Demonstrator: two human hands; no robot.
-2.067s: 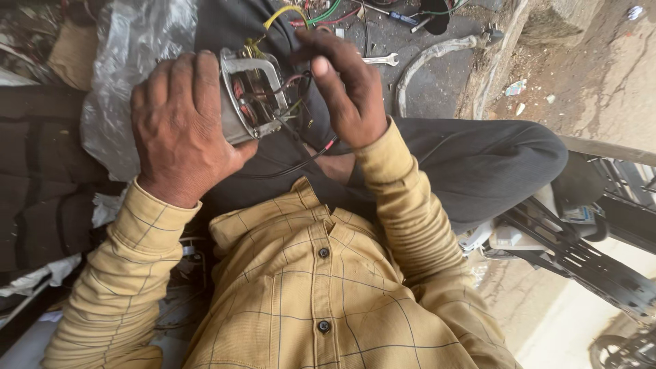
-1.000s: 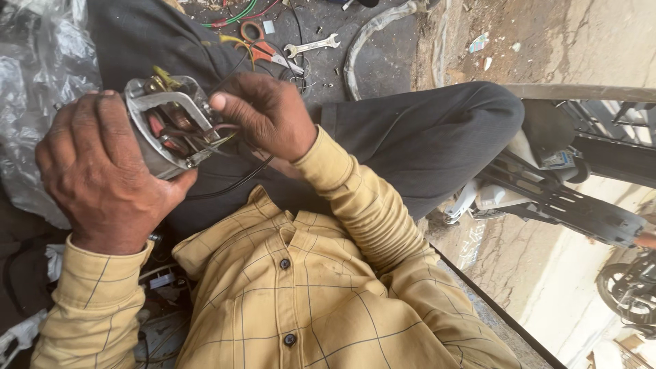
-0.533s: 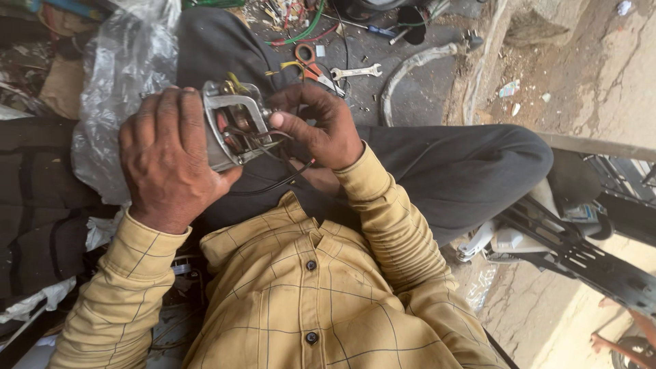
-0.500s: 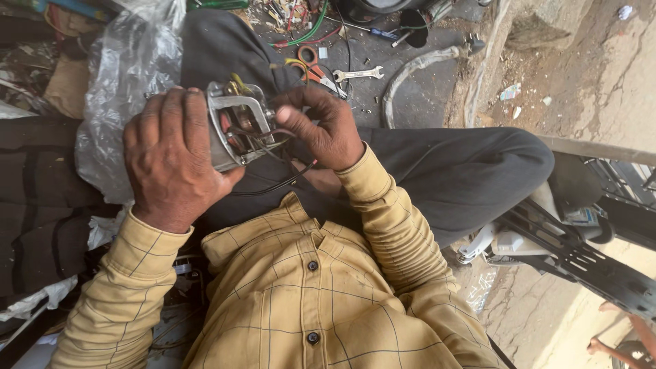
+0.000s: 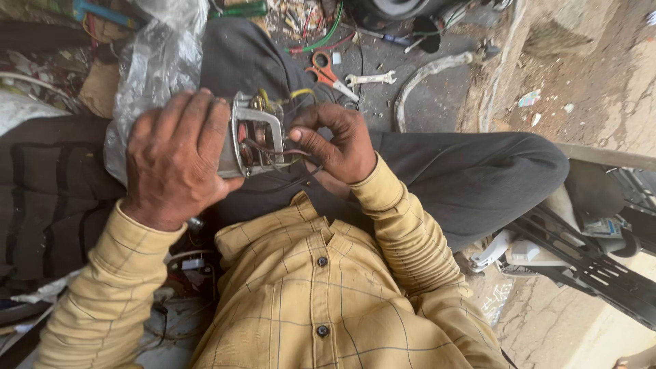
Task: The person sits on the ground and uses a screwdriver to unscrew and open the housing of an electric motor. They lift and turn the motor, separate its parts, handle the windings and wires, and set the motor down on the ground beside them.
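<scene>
The left hand (image 5: 174, 160) is wrapped around a small metal motor frame (image 5: 254, 140), fingers curled over its outer side, so the frame is held up over the lap, just left of the picture's middle; the right hand (image 5: 335, 140) is set at the frame's 3 o'clock, fingertips pinched narrow on the thin dark wires (image 5: 273, 152) that are strung out of the open face; yellow wires (image 5: 295, 94) are seen at the frame's 12 o'clock, arched over its top edge; copper-coloured windings can be made out inside, though detail is lost in shadow. Both wrists are covered by yellow checked sleeves (image 5: 396, 225); dark trousers (image 5: 471, 178) are spread at 3 o'clock from the hands; a crumpled clear plastic bag (image 5: 154, 75) is bunched at 10 o'clock, touching the left hand's back; on the ground at 1 o'clock, orange-handled scissors (image 5: 326, 72) are laid just beside a silver open-ended spanner (image 5: 369, 79); a curved grey hose (image 5: 427, 78) is bent further out at 2 o'clock.
</scene>
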